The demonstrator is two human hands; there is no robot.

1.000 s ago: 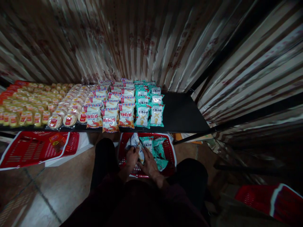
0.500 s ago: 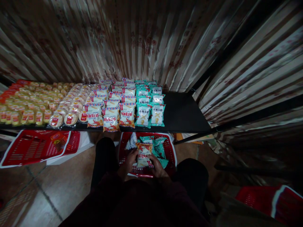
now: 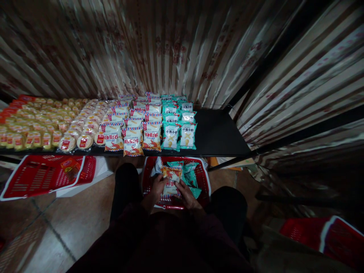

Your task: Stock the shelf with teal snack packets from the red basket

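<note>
Between my two hands is an orange-and-white snack bag (image 3: 171, 175) with a striped edge, held over a red basket (image 3: 208, 185) on the floor between my knees. My left hand (image 3: 156, 190) is closed on the bag's left side. On its right side, my right hand (image 3: 186, 194) grips it with the thumb over the front. Teal snack bags (image 3: 191, 175) lie in the basket, behind and to the right of the held bag. The fingers beneath the bag are hidden.
Ahead, a black shelf (image 3: 218, 132) bears rows of upright orange-and-white bags (image 3: 133, 141), teal bags (image 3: 187, 135), round wrapped crackers (image 3: 85, 142) and yellow packs (image 3: 34, 139). Another red basket (image 3: 34, 178) stands at left, and one more (image 3: 307, 231) at right. Striped curtain (image 3: 159, 49) hangs behind.
The snack bag has tilted and shifted slightly in my hands, and my fingers have moved on its front. The shelf rows look unchanged; the view has shifted a little.
</note>
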